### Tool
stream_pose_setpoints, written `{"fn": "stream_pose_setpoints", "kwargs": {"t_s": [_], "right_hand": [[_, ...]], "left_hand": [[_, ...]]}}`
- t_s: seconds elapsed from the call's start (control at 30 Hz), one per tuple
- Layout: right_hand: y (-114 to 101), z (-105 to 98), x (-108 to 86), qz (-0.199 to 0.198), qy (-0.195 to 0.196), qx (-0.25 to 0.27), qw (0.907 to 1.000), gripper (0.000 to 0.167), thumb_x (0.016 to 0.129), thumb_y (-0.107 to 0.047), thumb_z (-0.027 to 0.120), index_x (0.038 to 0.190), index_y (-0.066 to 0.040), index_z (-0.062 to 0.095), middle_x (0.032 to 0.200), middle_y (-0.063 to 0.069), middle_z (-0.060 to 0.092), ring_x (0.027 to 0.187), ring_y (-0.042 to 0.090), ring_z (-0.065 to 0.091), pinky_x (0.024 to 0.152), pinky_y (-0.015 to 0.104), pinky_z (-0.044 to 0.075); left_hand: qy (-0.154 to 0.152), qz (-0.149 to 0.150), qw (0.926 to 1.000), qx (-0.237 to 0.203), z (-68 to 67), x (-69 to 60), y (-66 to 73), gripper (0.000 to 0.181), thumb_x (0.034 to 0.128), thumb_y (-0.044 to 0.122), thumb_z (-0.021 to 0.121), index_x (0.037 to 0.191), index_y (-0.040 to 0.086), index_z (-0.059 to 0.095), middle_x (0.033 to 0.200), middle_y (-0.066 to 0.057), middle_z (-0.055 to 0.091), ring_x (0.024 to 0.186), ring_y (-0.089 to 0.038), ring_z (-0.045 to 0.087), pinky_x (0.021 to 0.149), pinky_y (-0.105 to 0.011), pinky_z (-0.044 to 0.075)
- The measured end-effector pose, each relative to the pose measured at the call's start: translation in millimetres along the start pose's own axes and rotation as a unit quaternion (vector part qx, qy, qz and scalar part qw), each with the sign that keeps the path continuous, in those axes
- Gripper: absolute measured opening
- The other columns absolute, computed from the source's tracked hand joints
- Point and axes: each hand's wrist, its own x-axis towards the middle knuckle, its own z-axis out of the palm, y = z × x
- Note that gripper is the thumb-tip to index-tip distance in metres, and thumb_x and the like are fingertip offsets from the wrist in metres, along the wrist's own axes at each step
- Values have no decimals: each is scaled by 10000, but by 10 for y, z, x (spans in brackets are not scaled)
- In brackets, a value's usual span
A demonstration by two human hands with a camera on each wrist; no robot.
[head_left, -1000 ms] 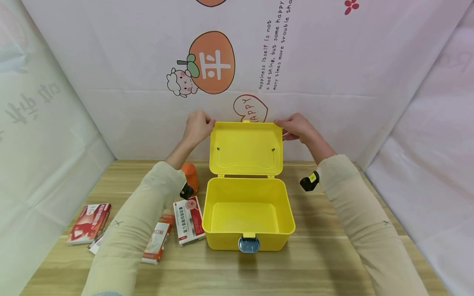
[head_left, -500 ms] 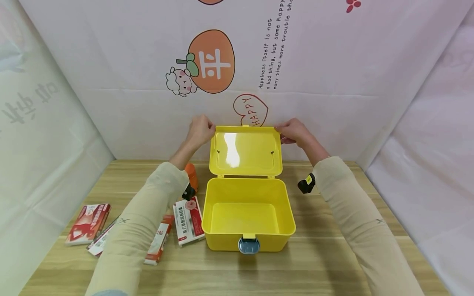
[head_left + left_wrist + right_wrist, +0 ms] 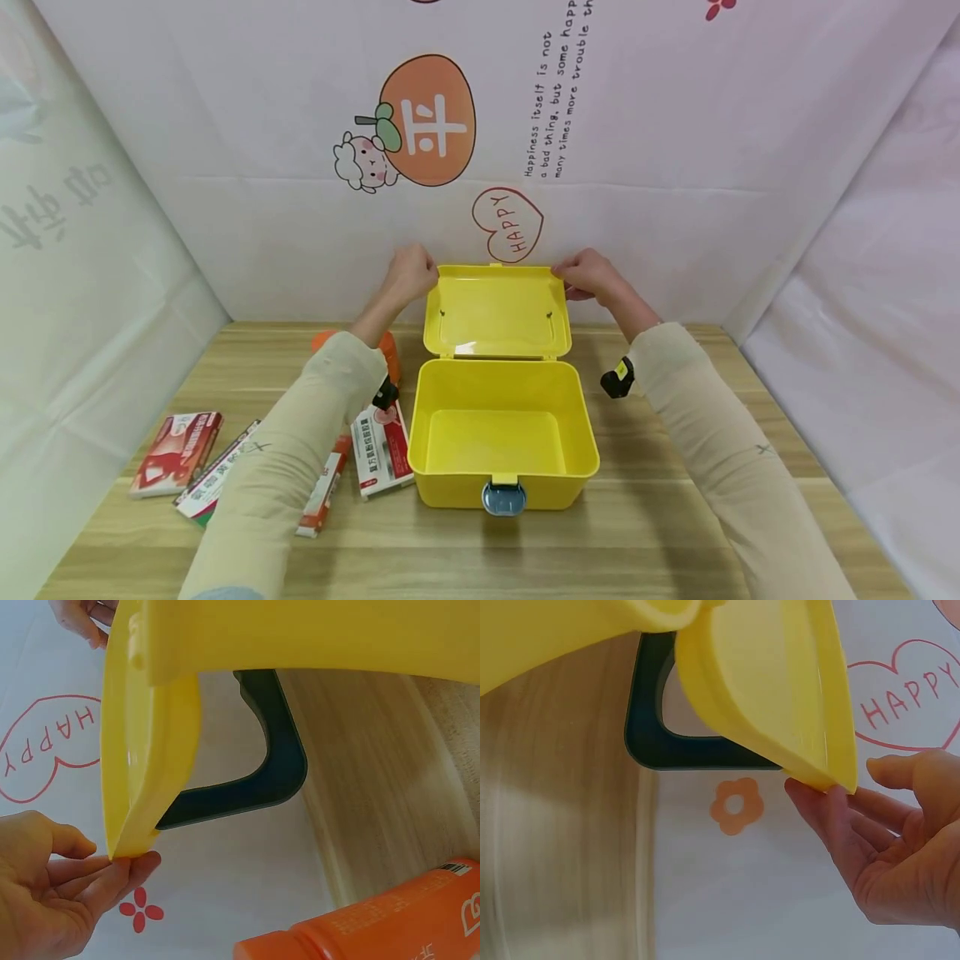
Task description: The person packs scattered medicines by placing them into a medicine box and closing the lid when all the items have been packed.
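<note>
A yellow box stands on the table with its lid raised and leaning back. No contents show inside the box. My left hand touches the lid's upper left corner. In the left wrist view its fingertips lie behind that corner, the thumb slightly apart from it. At the upper right corner is my right hand; its fingers support the edge from behind while the thumb stays off it. A dark green handle hangs behind the lid. The front carries a blue-grey latch.
Left of the box lie a white-and-red medicine box, an orange-and-white box, a red box and another white carton. An orange bottle stands close by, partly behind my left arm. A printed cloth wall rises at the back.
The lid has tilted further back, its top edge lower in the head view. Both hands have moved down with it. My left forearm has shifted slightly right, uncovering more of the cartons.
</note>
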Motion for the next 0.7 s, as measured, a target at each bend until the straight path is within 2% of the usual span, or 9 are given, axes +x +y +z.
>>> {"fn": "stream_pose_setpoints", "kwargs": {"t_s": [0.13, 0.2, 0.37, 0.47, 0.57, 0.7], "right_hand": [[50, 62, 26, 30, -72, -120, 9999, 397, 1019, -252, 553, 1292, 25, 634, 1175, 174, 638, 778, 171, 654, 818, 312, 596], [80, 93, 42, 4, -102, -170, 9998, 398, 1018, -247, 550, 1292, 29, 631, 1184, 177, 635, 772, 160, 645, 836, 326, 595], [159, 168, 56, -31, -221, -283, 9994, 401, 1013, -226, 552, 1300, 46, 622, 1236, 205, 633, 855, 210, 664, 875, 350, 589], [192, 214, 63, 61, -342, -352, 9988, 417, 1017, -227, 544, 1321, 52, 602, 1276, 216, 614, 965, 266, 649, 961, 400, 555], [230, 252, 72, 167, -441, -336, 9983, 418, 1022, -228, 538, 1323, 56, 596, 1292, 218, 601, 1004, 279, 627, 1008, 434, 527], [283, 276, 70, 119, -519, -325, 9981, 399, 1023, -227, 539, 1296, 55, 617, 1238, 198, 617, 899, 207, 619, 985, 419, 541]], "left_hand": [[-191, 146, 9997, 65, 50, 6, -34, 442, 834, -60, 452, 486, 158, 286, 512, 60, 178, 503, -94, 134, 473, -244, 159], [-291, 150, 9994, 128, 76, 12, -51, 449, 836, -62, 449, 489, 162, 273, 520, 65, 160, 510, -89, 117, 476, -242, 150], [-748, -170, 9964, 357, 140, 12, -60, 414, 879, -28, 467, 541, 134, 291, 547, 47, 170, 509, -95, 128, 471, -242, 171], [-1119, -354, 9913, 604, 164, 8, -48, 371, 895, 2, 478, 583, 116, 314, 556, 30, 200, 503, -101, 163, 475, -240, 196], [-1400, -384, 9860, 822, 185, 6, -47, 330, 900, 23, 493, 623, 106, 333, 569, 20, 227, 507, -108, 195, 482, -240, 215], [-1612, -380, 9820, 909, 214, 2, -68, 288, 901, 42, 513, 667, 96, 356, 607, 4, 262, 535, -126, 235, 503, -247, 241]]}}
